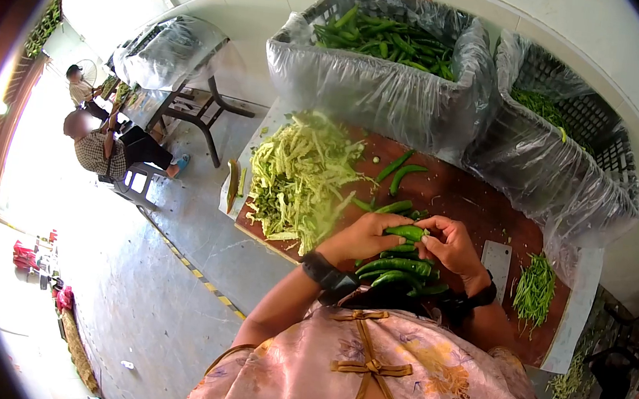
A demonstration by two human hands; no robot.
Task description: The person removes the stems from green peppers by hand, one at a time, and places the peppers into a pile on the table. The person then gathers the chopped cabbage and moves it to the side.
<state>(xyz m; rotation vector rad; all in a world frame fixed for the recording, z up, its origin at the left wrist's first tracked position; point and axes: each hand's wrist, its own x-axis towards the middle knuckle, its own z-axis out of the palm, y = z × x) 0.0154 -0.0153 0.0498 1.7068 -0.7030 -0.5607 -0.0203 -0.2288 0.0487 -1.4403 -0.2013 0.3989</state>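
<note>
Both hands meet over the brown board point(481, 196), holding one green chili pepper point(406, 232) between them. My left hand point(368, 236) grips its left end, with thumb and fingers closed. At its right end, my right hand point(450, 245) pinches it between thumb and fingers. Below the hands lies a pile of green peppers point(397, 267), partly hidden by them. A cleaver point(496, 260) rests flat just right of my right hand. Beyond it is a heap of thin green strips point(535, 288). Pale-green seedy pepper cores point(299, 174) are heaped left of my left hand.
Two plastic-lined crates stand at the board's back: one crate point(376, 89) with whole peppers, another crate point(562, 154) with cut green strips. Loose peppers point(406, 175) lie in front. At far left, two people sit by a table point(144, 106); a stool point(136, 183) is beneath one.
</note>
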